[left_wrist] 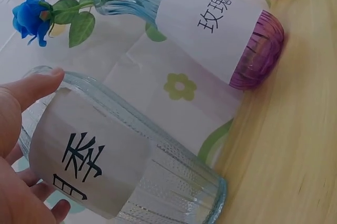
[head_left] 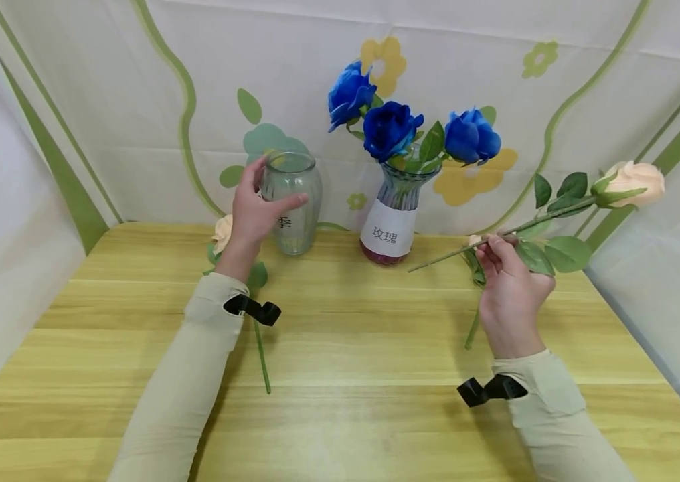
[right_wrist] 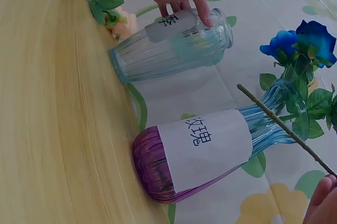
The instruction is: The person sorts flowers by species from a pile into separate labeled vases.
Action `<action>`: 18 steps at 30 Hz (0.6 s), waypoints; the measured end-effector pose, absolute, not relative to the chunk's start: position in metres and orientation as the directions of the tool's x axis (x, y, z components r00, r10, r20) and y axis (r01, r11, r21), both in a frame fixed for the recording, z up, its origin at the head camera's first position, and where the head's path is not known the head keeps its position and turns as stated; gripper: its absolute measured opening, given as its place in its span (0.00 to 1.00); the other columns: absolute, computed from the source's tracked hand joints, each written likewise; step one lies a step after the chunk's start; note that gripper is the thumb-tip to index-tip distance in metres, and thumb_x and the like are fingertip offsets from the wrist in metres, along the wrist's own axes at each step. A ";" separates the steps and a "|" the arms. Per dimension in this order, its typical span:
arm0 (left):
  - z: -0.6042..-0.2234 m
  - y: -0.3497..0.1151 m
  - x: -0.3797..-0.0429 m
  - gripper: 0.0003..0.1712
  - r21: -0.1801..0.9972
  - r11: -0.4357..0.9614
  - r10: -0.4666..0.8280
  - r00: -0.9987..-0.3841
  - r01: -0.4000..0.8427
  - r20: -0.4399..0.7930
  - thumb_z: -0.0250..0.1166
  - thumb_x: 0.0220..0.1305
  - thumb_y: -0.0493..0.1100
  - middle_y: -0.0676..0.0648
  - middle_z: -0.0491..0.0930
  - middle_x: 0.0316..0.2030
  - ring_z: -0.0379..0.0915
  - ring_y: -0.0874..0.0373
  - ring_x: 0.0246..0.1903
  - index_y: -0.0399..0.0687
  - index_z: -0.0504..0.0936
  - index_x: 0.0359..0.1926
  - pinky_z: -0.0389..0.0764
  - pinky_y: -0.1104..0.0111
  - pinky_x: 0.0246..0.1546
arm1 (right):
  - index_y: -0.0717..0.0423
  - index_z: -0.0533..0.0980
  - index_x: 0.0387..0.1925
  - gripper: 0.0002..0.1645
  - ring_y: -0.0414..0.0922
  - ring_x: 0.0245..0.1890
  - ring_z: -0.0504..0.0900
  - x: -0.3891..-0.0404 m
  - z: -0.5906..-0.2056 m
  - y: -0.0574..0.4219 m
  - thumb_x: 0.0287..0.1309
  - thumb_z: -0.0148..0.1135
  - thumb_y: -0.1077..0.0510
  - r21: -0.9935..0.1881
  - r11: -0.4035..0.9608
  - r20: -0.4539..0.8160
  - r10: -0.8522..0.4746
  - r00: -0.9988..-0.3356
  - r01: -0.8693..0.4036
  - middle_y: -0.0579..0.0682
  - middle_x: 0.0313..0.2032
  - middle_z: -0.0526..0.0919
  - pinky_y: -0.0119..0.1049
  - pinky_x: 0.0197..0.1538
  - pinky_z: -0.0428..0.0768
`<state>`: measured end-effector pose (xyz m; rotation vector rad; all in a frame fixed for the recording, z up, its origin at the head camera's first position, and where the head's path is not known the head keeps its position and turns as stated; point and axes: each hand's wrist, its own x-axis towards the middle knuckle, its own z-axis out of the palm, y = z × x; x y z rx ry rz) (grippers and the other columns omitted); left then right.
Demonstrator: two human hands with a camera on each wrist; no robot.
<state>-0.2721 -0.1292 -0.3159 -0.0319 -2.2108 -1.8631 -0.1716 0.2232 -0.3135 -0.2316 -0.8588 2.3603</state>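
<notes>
My left hand (head_left: 258, 213) grips a clear glass vase (head_left: 299, 224) near its top, thumb across the front and fingers behind. A paper label (left_wrist: 89, 155) with dark characters is on this vase. In my right hand (head_left: 511, 288) a peach artificial rose (head_left: 632, 184) is pinched by its green stem (head_left: 451, 256), bloom up to the right and bare stem end toward the middle. Between the hands stands a blue-and-purple glass vase (head_left: 387, 234) with a white label, holding blue roses (head_left: 392, 130). In the right wrist view the stem crosses in front of its neck.
Another peach rose (head_left: 223, 231) lies on the wooden table (head_left: 340, 402) at the left, partly hidden by my left forearm. A further flower with a green stem (head_left: 472, 328) lies behind my right hand. A patterned white cloth (head_left: 135, 120) hangs close behind the vases.
</notes>
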 end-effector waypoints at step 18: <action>-0.322 -0.115 -0.268 0.54 0.939 0.306 -0.386 -0.881 0.157 0.273 0.87 0.48 0.56 0.50 0.70 0.71 0.64 0.53 0.70 0.63 0.69 0.74 0.61 0.50 0.72 | 0.71 0.75 0.39 0.15 0.50 0.23 0.86 -0.170 -0.313 0.218 0.53 0.72 0.80 -0.618 -0.617 0.021 0.607 -0.794 -0.488 0.61 0.27 0.87 0.34 0.29 0.87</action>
